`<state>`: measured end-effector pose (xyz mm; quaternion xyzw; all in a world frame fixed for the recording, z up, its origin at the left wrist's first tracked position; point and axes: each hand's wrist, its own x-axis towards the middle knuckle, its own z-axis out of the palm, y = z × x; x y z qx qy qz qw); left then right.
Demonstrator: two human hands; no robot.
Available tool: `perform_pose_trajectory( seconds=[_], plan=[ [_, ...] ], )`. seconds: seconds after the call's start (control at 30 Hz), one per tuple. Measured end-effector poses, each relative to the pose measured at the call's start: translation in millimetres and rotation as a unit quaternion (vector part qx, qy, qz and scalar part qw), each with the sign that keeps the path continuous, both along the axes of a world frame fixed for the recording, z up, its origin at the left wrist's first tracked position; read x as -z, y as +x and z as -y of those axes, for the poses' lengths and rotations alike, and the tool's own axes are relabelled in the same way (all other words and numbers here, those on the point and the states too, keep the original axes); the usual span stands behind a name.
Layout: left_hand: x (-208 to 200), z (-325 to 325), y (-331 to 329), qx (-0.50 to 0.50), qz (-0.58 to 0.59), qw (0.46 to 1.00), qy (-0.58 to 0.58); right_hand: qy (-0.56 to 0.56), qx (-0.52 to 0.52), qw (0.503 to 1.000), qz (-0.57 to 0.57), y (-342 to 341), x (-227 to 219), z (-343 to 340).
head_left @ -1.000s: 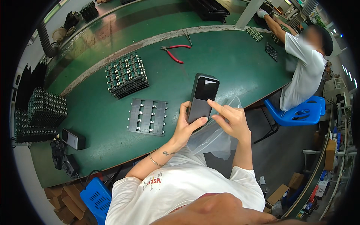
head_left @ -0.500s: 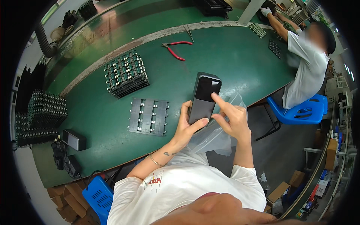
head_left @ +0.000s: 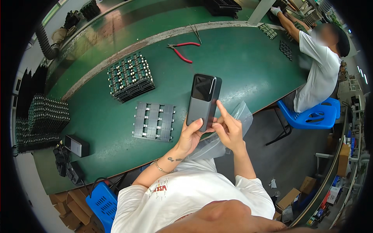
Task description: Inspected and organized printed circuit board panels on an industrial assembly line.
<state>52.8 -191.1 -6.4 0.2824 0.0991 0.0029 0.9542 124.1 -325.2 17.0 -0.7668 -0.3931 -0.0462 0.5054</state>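
Note:
My left hand (head_left: 190, 138) is wrapped round the lower part of a grey power bank (head_left: 201, 105), its thumb across the front. The power bank is tilted upright, with a glossy black panel at its top end and one side face showing. At its right side is my right hand (head_left: 231, 130), the index finger stretched along the side and the thumb near the lower edge. The other right fingers are curled and mostly hidden, apparently round a clear plastic bag (head_left: 243, 114) that hangs behind and below both hands. A flat black panel with metal tabs (head_left: 154, 121) lies left of my hands.
A stack of circuit boards (head_left: 131, 77) stands beyond the panel; taller board stacks (head_left: 48, 112) are far left. Another power bank (head_left: 77, 145) sits by black adapters (head_left: 74, 171). Red-handled cutters (head_left: 182, 50) and tweezers (head_left: 196, 34) lie ahead. A co-worker (head_left: 320, 70) sits at right.
The power bank has moved slightly left and turned, so its right side now shows. My right index finger has left the glossy panel for the side. The bag has shifted left.

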Motion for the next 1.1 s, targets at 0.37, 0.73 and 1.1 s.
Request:
perform_pose_trajectory(
  seconds=[0.37, 0.73, 1.1],
  plan=[
    [-3.3, 2.6, 2.0, 0.007, 0.043, 0.996, 0.078, 0.03, 0.001, 0.995, -0.099, 8.8, -12.0, 4.1],
    [1.3, 5.9, 2.5, -0.018, 0.054, 0.984, 0.171, 0.071, -0.006, 0.989, -0.133, 2.4, -7.4, 4.5],
    [1.9, 5.6, 2.4, -0.014, 0.037, 0.979, 0.199, 0.067, -0.008, 0.99, -0.128, 4.3, -3.8, 6.4]
  ],
)
